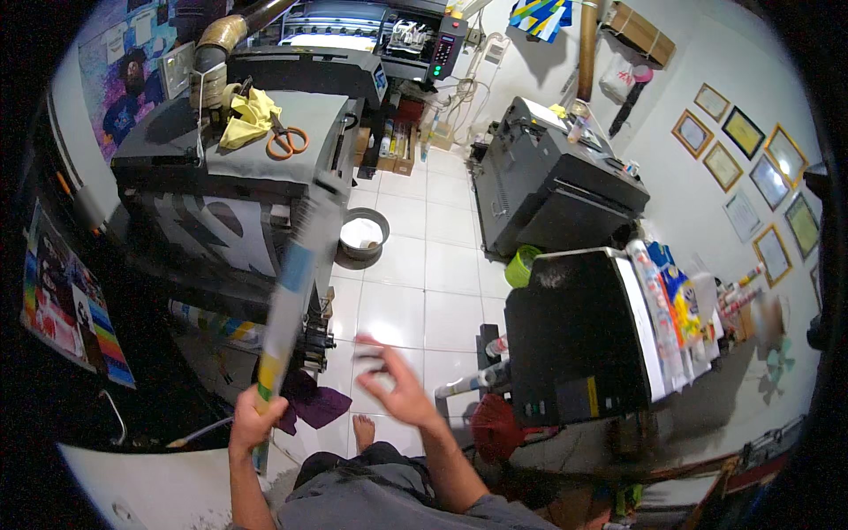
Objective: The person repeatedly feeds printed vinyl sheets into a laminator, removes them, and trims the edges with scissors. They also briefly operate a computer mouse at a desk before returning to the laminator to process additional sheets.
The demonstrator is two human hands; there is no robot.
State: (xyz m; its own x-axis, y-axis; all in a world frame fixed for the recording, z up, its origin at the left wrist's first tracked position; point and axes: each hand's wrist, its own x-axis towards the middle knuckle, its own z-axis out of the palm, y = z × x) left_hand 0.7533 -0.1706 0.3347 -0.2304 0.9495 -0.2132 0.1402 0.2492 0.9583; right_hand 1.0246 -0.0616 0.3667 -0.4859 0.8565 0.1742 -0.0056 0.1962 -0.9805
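My left hand (255, 417) grips a long rolled sheet (288, 298) near its lower end. The roll has blue, yellow and green patches and stands tilted, its far end blurred beside the grey printer (285, 106) on the left. My right hand (397, 387) hangs over the tiled floor with nothing in it, thumb and fingers apart and blurred by motion. On the left printer's top lie orange-handled scissors (287, 142) and a crumpled yellow cloth (250, 116). Below the roll is a purple cloth (321, 399).
A round basin (363, 235) with white stuff inside sits on the floor. To the right stand a dark grey machine (556, 179), a green bin (523, 265), a black-topped machine (576, 331) and a red stool (493, 427). A lit wide-format printer (331, 43) is at the back.
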